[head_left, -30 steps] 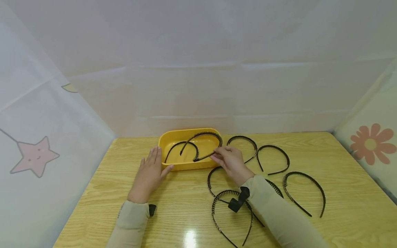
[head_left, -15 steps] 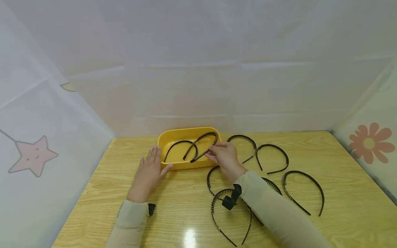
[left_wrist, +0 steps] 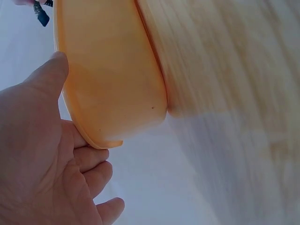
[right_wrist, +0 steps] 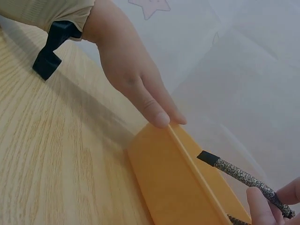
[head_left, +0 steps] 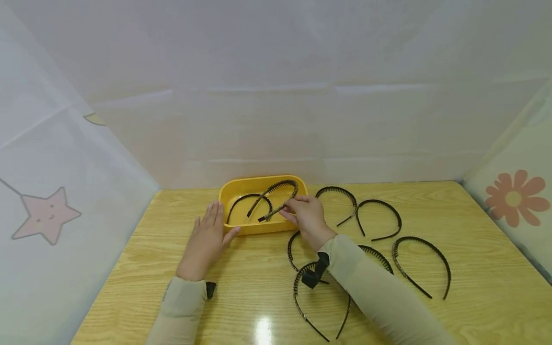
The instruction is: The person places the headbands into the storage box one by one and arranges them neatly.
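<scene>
My right hand pinches one arm of a dark, toothed headband over the yellow plastic basket. The right wrist view shows that headband's glittery arm and plain black tip above the basket rim. Inside the basket lies another black headband, partly behind the held one. My left hand rests against the basket's left end, its fingers mostly straight along the side. In the left wrist view the left thumb touches the rim of the basket.
Several headbands lie right of the basket, including a back one, a thin one, a far-right one and a front one. My right sleeve covers part of some. A white wall sheet stands behind the wooden table.
My right hand has moved left and slightly up, carrying the headband farther over the basket. The left hand has stayed against the basket.
</scene>
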The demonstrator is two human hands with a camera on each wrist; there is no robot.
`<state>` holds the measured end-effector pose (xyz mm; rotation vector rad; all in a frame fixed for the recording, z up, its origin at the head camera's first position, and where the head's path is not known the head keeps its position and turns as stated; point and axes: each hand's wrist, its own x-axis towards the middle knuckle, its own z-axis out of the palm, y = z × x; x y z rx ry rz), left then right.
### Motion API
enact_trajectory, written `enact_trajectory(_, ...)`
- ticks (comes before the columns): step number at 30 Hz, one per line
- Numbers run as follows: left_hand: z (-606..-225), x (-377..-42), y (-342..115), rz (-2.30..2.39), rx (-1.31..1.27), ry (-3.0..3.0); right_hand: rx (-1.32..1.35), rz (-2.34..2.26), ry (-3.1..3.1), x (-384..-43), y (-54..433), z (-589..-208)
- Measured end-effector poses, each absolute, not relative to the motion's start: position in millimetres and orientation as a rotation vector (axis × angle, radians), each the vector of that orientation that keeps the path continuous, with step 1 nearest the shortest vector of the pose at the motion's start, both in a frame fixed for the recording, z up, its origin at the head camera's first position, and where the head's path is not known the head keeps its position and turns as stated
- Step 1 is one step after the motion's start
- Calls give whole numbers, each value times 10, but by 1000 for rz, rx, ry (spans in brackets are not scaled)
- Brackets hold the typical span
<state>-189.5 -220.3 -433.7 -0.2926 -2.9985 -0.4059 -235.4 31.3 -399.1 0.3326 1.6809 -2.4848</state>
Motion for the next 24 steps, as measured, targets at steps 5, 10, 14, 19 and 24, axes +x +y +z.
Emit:
enact_trajectory(5, -4318, -1900, -2208, -402, -289, -3002, 341, -2490, 1700, -2397, 268, -4022)
enact_trajectory(10, -4316, -1898, -2208, -389, -289, -3003, 294, -2444, 1795, -2387, 245, -4046)
enact_trajectory(14, -4310, -1893, -2207, -387, -286, -3006, 268, -2392, 1857, -2375, 257, -4048)
enact_trajectory(19, -4298, -1887, -2208, -397, -284, -3010, 240, -2334, 1932, -2389, 327, -4065)
enact_trajectory(24, -4299, -1877, -2208, -394, -293, -2989, 175, -2325, 2015, -2401, 417, -4081)
